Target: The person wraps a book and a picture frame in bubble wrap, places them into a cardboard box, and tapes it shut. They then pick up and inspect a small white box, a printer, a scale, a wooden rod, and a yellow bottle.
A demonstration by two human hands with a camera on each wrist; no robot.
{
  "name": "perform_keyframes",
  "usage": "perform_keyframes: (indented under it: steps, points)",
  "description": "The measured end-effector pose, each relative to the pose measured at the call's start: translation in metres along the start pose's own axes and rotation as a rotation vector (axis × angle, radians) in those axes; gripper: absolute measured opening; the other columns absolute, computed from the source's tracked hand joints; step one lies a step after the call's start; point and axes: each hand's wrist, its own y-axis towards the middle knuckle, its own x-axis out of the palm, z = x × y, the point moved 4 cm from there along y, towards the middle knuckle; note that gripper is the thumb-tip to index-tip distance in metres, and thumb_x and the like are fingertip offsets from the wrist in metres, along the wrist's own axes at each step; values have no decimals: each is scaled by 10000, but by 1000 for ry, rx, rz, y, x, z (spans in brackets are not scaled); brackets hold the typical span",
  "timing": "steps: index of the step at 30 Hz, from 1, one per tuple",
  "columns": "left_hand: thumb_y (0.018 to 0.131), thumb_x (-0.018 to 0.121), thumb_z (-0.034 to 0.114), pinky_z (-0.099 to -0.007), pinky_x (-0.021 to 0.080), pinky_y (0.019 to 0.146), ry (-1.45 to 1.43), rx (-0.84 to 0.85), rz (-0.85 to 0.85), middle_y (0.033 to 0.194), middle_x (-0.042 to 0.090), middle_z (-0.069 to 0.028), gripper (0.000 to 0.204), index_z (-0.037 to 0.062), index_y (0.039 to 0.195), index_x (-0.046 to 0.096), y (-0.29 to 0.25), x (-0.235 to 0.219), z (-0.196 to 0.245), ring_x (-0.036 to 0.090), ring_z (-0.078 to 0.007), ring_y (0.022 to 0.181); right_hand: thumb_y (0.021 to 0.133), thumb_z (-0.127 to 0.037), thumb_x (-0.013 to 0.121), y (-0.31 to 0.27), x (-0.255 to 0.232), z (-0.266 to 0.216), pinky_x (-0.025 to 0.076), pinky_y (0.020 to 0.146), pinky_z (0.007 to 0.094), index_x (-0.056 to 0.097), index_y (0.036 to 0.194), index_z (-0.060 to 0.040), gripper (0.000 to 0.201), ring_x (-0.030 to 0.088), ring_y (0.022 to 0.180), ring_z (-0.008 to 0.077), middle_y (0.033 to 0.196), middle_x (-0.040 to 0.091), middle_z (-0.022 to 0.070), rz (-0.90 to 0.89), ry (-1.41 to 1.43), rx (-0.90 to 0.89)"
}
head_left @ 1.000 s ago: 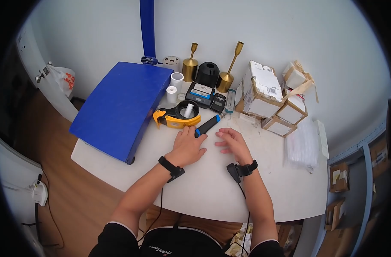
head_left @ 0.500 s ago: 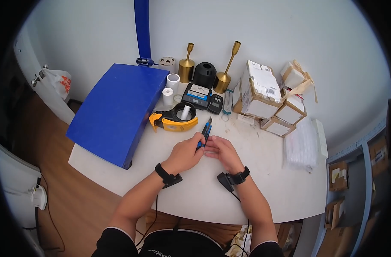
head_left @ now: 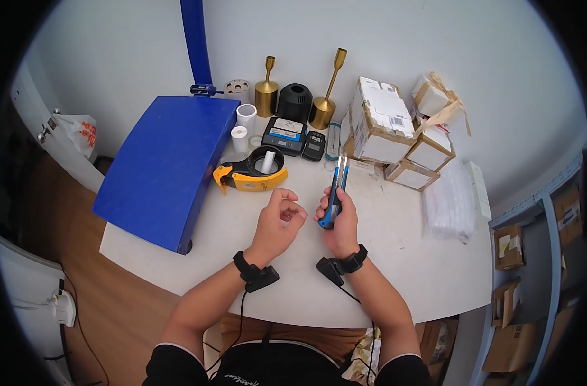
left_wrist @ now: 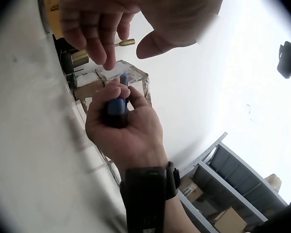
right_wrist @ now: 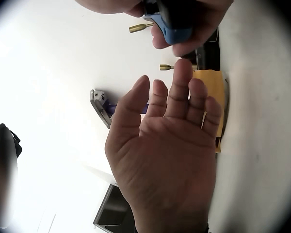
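A blue and black box cutter (head_left: 329, 212) is gripped upright in the right hand (head_left: 339, 222), its blade end pointing away from the body. Facing it across a small gap, the left hand (head_left: 277, 225) is raised with bent, relaxed fingers and holds nothing. In the left wrist view the right hand (left_wrist: 131, 131) wraps the cutter's handle (left_wrist: 116, 108), below the left hand (left_wrist: 150, 24). The right wrist view has the left hand (right_wrist: 169, 141) palm up with spread fingers, and the right hand (right_wrist: 203, 24) round the cutter (right_wrist: 173, 35).
A yellow and black tape dispenser (head_left: 258, 182) lies beyond the left hand. To its left stands a large blue platform (head_left: 168, 164). Small scales (head_left: 284, 137), white rolls (head_left: 240, 138) and brass holders (head_left: 265, 96) line the back; cartons (head_left: 386, 122) and plastic wrap (head_left: 449, 202) are at right.
The left hand picked up the cutter from beside the tape dispenser and brought it back to the right hand. Now the right hand grips it, and the left hand has let go and moved left.
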Motion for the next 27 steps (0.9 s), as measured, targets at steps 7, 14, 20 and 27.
perform_keyframes:
  steps: [7,14,20,27]
  points:
    - [913,639,65,-243,485,758,-228,-106,14,933,704,-88,281,5,1149,500,7,-2,-23,617,-94,814,1036,-300,433,6,-14,2,436,550,291,543,1066,-59,267,496,565,126,694,519,12,-21,1,126]
    - [925,603,74,-255,502,787,-252,-221,6,955,706,-106,292,-1,1191,509,10,-6,-28,635,-125,848,1024,-289,424,7,-10,0,425,519,297,522,1231,-34,342,472,536,126,711,514,23,-97,-50,112]
    - [922,600,75,-260,503,796,-250,-230,-7,968,702,-107,296,0,1194,509,10,-6,-28,637,-127,867,1015,-254,406,8,-8,0,454,518,305,504,1261,-43,338,508,537,135,738,543,42,-69,-34,122]
    - [921,592,73,-261,499,794,-270,-217,-19,973,698,-105,295,-1,1194,509,10,-6,-28,627,-125,856,983,-292,381,10,-15,4,460,526,303,547,1251,-17,418,523,547,138,729,563,47,-100,-63,151]
